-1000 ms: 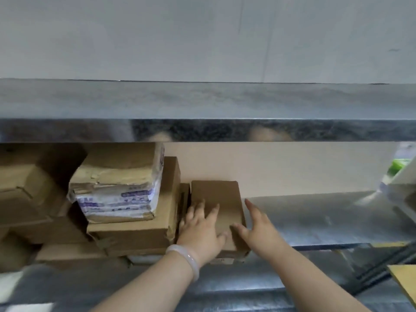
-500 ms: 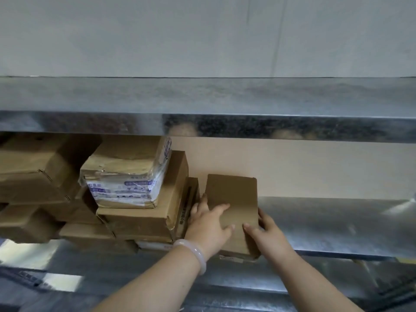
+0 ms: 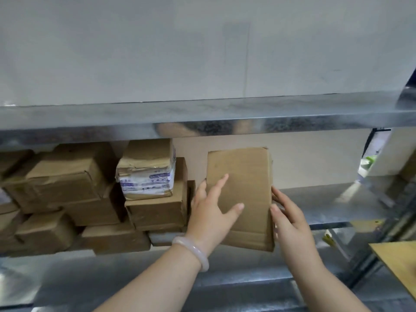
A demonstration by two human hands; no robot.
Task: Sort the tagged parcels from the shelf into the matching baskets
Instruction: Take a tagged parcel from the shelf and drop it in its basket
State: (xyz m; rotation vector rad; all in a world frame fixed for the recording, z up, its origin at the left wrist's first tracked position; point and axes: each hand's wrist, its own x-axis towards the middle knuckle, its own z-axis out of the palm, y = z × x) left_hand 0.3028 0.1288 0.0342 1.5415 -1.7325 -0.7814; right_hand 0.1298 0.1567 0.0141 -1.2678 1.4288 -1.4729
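Note:
A flat brown cardboard parcel (image 3: pixel 245 183) is tilted up at the front of the metal shelf (image 3: pixel 326 206), its plain face toward me; no tag shows on it. My left hand (image 3: pixel 211 212) grips its left edge, index finger and thumb spread over the face and the other fingers behind. My right hand (image 3: pixel 288 219) holds the right edge with the thumb on the front. A stack of brown parcels (image 3: pixel 155 210) stands just left of it, topped by a parcel wrapped in white printed tape (image 3: pixel 146 174).
More cardboard boxes (image 3: pixel 63 190) crowd the left part of the shelf. An upper metal shelf (image 3: pixel 202 118) hangs close above. A dark upright post (image 3: pixel 382 239) and a wooden board corner (image 3: pixel 400 264) are at the right. The shelf right of the held parcel is bare metal.
Both hands closed on the parcel's edges, pulled it away from the stack and tipped it up toward me. The view shifted left, so the stack now sits further left.

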